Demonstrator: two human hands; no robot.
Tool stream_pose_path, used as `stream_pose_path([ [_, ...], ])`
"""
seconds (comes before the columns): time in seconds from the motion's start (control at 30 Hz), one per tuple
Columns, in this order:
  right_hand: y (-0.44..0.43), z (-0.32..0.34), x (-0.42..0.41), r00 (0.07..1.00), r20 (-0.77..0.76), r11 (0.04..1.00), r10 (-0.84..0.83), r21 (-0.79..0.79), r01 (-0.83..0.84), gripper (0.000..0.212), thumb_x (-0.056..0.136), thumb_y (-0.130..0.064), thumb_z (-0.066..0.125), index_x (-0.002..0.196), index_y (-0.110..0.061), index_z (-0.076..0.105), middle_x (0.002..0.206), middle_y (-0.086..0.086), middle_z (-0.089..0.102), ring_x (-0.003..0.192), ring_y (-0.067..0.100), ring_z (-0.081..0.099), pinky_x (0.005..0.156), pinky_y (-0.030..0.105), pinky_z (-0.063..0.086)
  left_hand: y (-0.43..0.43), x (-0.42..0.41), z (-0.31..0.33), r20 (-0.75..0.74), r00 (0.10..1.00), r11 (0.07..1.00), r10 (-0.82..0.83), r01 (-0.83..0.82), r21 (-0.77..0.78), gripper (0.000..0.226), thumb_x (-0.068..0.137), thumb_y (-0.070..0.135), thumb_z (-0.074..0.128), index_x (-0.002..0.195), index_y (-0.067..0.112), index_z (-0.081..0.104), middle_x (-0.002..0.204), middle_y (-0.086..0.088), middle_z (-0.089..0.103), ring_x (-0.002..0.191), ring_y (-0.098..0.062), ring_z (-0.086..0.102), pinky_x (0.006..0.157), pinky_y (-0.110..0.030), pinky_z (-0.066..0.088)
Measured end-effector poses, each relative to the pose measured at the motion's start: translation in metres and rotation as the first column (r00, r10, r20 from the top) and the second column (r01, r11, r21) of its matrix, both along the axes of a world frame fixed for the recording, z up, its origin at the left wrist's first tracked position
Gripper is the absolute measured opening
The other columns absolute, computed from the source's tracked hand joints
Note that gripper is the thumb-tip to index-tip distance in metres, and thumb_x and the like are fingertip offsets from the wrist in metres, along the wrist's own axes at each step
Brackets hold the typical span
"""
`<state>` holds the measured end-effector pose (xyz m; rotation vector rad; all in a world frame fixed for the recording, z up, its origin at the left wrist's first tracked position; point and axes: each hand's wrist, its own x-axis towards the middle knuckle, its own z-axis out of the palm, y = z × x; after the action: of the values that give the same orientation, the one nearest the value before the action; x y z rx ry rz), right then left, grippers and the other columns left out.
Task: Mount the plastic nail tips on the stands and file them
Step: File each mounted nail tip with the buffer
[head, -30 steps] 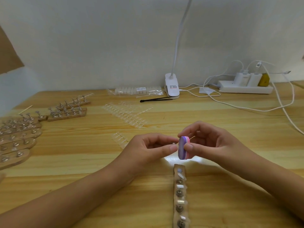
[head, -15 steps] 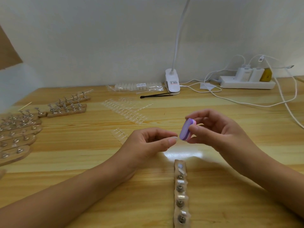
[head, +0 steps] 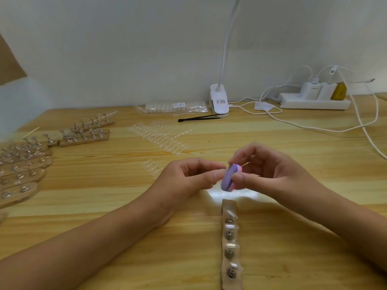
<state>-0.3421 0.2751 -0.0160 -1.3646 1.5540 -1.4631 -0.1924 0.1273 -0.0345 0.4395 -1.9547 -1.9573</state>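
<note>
Buffer block (head: 227,181): small oval nail file, purple face turned left with a pink layer behind it, held on edge above the table just beyond the near stand strip.
Right hand (head: 272,174): grips the buffer block, thumb across its lower front edge and fingers curled behind. A thin wooden stick (head: 246,163) pokes out between those fingers.
Left hand (head: 188,178): fingers curled, thumb and forefinger tips pinched together and touching the purple face. Whatever sits in the pinch is too small to make out.
Near stand strip (head: 229,208): narrow wooden strip lying lengthwise toward the viewer, in front of both hands. It carries a row of metal stands with clear nail tips (head: 230,245) on them.
Loose tip rows (head: 159,139): clear tips joined in rows, spread flat on the table (head: 314,160) beyond the left hand. A smaller cluster (head: 151,166) lies near that hand.
Spare stand strips (head: 23,170): packed side by side at the left edge, with two more (head: 83,135) farther back.
Back edge: bag of tips (head: 173,106), black tweezers (head: 199,118) in front of it, white clip lamp (head: 219,101) beside them, and a power strip (head: 314,103) with chargers and white cables to the right.
</note>
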Motion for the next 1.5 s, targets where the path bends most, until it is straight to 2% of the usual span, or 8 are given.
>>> stream_pose_path([
  [0.2, 0.002, 0.008, -0.005, 0.979, 0.13, 0.955, -0.159, -0.232, 0.186, 0.036, 0.072, -0.029, 0.071, 0.102, -0.013, 0.06, 0.09, 0.003, 0.073, 0.083, 0.017, 0.073, 0.077, 0.023, 0.057, 0.001, 0.001, 0.0, -0.012, 1.0, 1.0, 0.001, -0.001, 0.021, 0.031, 0.069, 0.034, 0.075, 0.096, 0.018, 0.078, 0.089, 0.0, 0.074, 0.081, -0.003, 0.065, 0.072, -0.012, 0.049],
  [0.33, 0.002, 0.0, -0.001, 0.997, -0.071, 1.0, 0.015, -0.009, -0.016, 0.03, 0.074, -0.024, 0.075, 0.099, -0.012, 0.062, 0.093, 0.007, 0.071, 0.087, 0.026, 0.071, 0.082, 0.039, 0.059, 0.001, 0.001, 0.001, -0.007, 1.0, 1.0, -0.011, 0.011, 0.007, 0.027, 0.073, 0.033, 0.076, 0.096, 0.02, 0.079, 0.093, 0.001, 0.075, 0.083, -0.003, 0.066, 0.072, -0.013, 0.05],
  [0.5, 0.0, 0.005, -0.003, 0.97, 0.21, 0.964, -0.126, -0.206, 0.17, 0.036, 0.07, -0.029, 0.074, 0.1, -0.013, 0.063, 0.089, 0.002, 0.073, 0.086, 0.019, 0.073, 0.079, 0.023, 0.057, 0.001, 0.001, 0.003, -0.001, 1.0, 1.0, 0.003, -0.003, 0.027, 0.028, 0.071, 0.034, 0.08, 0.095, 0.019, 0.079, 0.09, 0.001, 0.075, 0.08, -0.003, 0.065, 0.07, -0.012, 0.05],
  [0.7, 0.001, -0.001, -0.001, 0.998, -0.042, 0.998, 0.056, 0.007, -0.056, 0.025, 0.078, -0.02, 0.076, 0.098, -0.013, 0.064, 0.093, 0.009, 0.073, 0.088, 0.026, 0.072, 0.08, 0.033, 0.058, -0.001, 0.0, 0.0, 0.0, 1.0, 1.0, -0.024, 0.024, -0.003, 0.02, 0.077, 0.032, 0.077, 0.096, 0.025, 0.079, 0.095, 0.003, 0.075, 0.084, -0.003, 0.066, 0.073, -0.014, 0.05],
  [0.87, 0.001, 0.0, 0.0, 0.964, 0.226, 0.966, -0.139, -0.183, 0.182, 0.035, 0.07, -0.03, 0.075, 0.099, -0.016, 0.063, 0.095, 0.005, 0.074, 0.092, 0.021, 0.072, 0.084, 0.028, 0.057, -0.003, -0.002, 0.0, -0.017, 1.0, 0.997, -0.003, 0.004, 0.077, 0.034, 0.067, 0.04, 0.079, 0.096, 0.023, 0.079, 0.093, 0.001, 0.074, 0.081, -0.001, 0.064, 0.071, -0.014, 0.05],
  [1.03, 0.002, -0.002, 0.005, 1.0, 0.016, 0.997, -0.021, -0.07, 0.022, 0.03, 0.074, -0.021, 0.076, 0.097, -0.008, 0.063, 0.094, 0.008, 0.074, 0.089, 0.022, 0.072, 0.081, 0.026, 0.058, -0.003, -0.001, -0.001, -0.02, 0.998, 0.997, -0.063, 0.063, 0.044, 0.031, 0.072, 0.039, 0.076, 0.099, 0.025, 0.078, 0.096, 0.004, 0.075, 0.082, -0.002, 0.064, 0.073, -0.015, 0.051],
  [1.2, 0.004, 0.004, 0.0, 0.96, 0.205, 0.929, -0.19, -0.278, 0.244, 0.027, 0.075, -0.029, 0.072, 0.099, -0.019, 0.066, 0.092, 0.005, 0.073, 0.088, 0.02, 0.072, 0.082, 0.024, 0.056, -0.002, 0.0, 0.0, 0.01, 0.999, 0.999, -0.037, 0.037, 0.028, 0.03, 0.069, 0.039, 0.079, 0.095, 0.025, 0.079, 0.089, 0.003, 0.075, 0.073, 0.0, 0.06, 0.07, -0.013, 0.049],
  [1.5, 0.002, 0.004, 0.0, 0.997, 0.019, 0.984, -0.08, -0.156, 0.082, 0.027, 0.081, -0.022, 0.067, 0.107, -0.019, 0.073, 0.088, 0.003, 0.073, 0.081, 0.011, 0.069, 0.077, 0.02, 0.055, 0.003, 0.002, 0.001, 0.037, 0.998, 0.995, -0.059, 0.062, -0.083, 0.023, 0.073, 0.032, 0.078, 0.094, 0.021, 0.078, 0.086, 0.006, 0.074, 0.078, 0.001, 0.064, 0.07, -0.01, 0.047],
])
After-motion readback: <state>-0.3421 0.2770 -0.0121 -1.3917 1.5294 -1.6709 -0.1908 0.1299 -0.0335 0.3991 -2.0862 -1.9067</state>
